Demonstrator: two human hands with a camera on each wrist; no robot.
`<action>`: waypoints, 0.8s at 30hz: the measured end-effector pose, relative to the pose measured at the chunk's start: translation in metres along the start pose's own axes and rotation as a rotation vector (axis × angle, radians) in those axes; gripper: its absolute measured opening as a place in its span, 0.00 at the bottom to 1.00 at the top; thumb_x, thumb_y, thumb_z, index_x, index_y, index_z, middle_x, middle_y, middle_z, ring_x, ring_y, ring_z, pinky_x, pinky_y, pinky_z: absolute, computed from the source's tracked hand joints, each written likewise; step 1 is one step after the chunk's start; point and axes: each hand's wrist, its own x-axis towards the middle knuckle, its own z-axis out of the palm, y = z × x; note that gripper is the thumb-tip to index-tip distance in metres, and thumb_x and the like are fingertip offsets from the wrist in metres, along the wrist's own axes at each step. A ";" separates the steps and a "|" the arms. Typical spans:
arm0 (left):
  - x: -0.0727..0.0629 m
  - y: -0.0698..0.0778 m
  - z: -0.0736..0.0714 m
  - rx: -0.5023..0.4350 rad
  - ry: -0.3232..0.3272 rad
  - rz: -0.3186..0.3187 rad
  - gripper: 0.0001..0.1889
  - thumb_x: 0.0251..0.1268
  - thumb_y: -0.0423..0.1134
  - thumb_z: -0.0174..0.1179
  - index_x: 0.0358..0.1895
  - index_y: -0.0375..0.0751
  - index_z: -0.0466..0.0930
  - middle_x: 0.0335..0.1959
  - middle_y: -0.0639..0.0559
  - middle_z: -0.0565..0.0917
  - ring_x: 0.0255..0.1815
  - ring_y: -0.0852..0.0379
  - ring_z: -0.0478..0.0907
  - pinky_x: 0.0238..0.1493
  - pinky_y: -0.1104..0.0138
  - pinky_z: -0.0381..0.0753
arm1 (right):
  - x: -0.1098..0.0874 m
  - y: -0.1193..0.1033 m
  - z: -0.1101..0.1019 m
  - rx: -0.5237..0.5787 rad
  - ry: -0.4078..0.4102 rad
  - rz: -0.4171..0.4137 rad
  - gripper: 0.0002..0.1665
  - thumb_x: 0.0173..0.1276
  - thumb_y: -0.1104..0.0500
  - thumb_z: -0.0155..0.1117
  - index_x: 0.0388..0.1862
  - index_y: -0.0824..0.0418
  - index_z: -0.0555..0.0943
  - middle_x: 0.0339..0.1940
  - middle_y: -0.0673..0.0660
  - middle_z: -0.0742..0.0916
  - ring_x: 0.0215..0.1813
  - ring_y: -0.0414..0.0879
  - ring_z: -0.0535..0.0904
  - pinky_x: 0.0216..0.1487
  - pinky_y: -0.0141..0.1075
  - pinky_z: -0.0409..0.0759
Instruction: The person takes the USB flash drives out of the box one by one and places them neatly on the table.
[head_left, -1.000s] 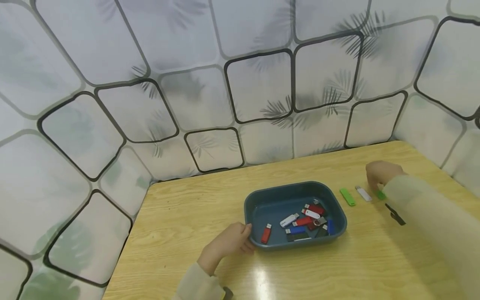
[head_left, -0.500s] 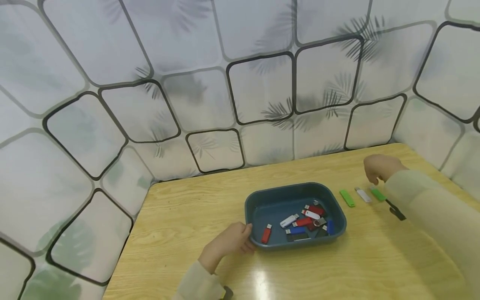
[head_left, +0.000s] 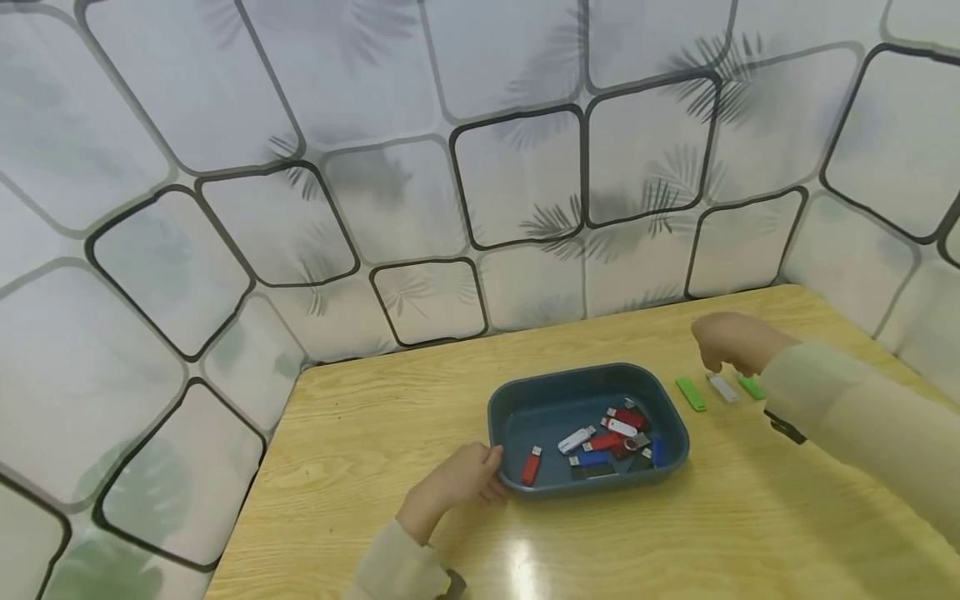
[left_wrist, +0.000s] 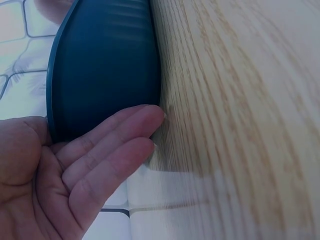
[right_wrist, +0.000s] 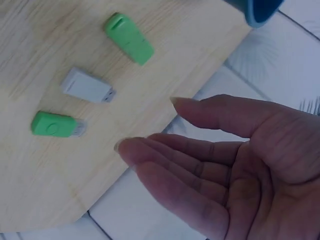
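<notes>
A dark blue plastic tray (head_left: pixel 585 492) stands on the table with several USB sticks inside. At its near left corner my left hand (head_left: pixel 463 479) grips the wall, thumb at the rim and fingers along the outside, as the left wrist view shows. Right of the tray lie a green USB stick (head_left: pixel 691 394), a white USB stick (head_left: pixel 722 387) and another green USB stick (head_left: pixel 751 387) in a row. My right hand (head_left: pixel 738 342) hovers over the far end of this row. Its fingers are loosely bent, with a gap to the thumb and nothing held.
Inside the tray, a red USB stick (head_left: pixel 531 467) lies apart at the left and a white-and-blue one (head_left: pixel 577 439) lies mid-tray; others are heaped at the right. The wooden table (head_left: pixel 360 450) meets a patterned cloth wall (head_left: pixel 420 200) behind and at both sides.
My right hand has lifted off the rightmost green USB stick, leaving it on the table, and moved left above the row. The left hand stays on the tray.
</notes>
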 end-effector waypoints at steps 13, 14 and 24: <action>0.000 0.001 -0.001 -0.003 0.010 -0.002 0.25 0.77 0.40 0.35 0.33 0.27 0.80 0.26 0.37 0.86 0.28 0.44 0.86 0.28 0.58 0.85 | -0.021 -0.058 0.002 -0.137 -0.044 -0.125 0.08 0.59 0.73 0.56 0.24 0.64 0.70 0.10 0.53 0.73 0.13 0.41 0.69 0.16 0.30 0.72; 0.000 0.001 -0.001 -0.002 0.009 0.001 0.25 0.77 0.40 0.35 0.33 0.27 0.80 0.26 0.37 0.86 0.28 0.44 0.86 0.28 0.58 0.85 | -0.021 -0.062 0.003 -0.155 -0.047 -0.131 0.07 0.59 0.72 0.57 0.24 0.65 0.72 0.11 0.53 0.74 0.14 0.41 0.70 0.16 0.30 0.73; -0.002 0.001 0.000 0.002 0.006 0.009 0.25 0.77 0.40 0.35 0.32 0.27 0.80 0.25 0.38 0.86 0.27 0.45 0.85 0.28 0.60 0.85 | -0.015 -0.098 0.009 -0.227 -0.049 -0.131 0.04 0.60 0.70 0.59 0.30 0.64 0.74 0.22 0.63 0.85 0.20 0.48 0.81 0.22 0.36 0.81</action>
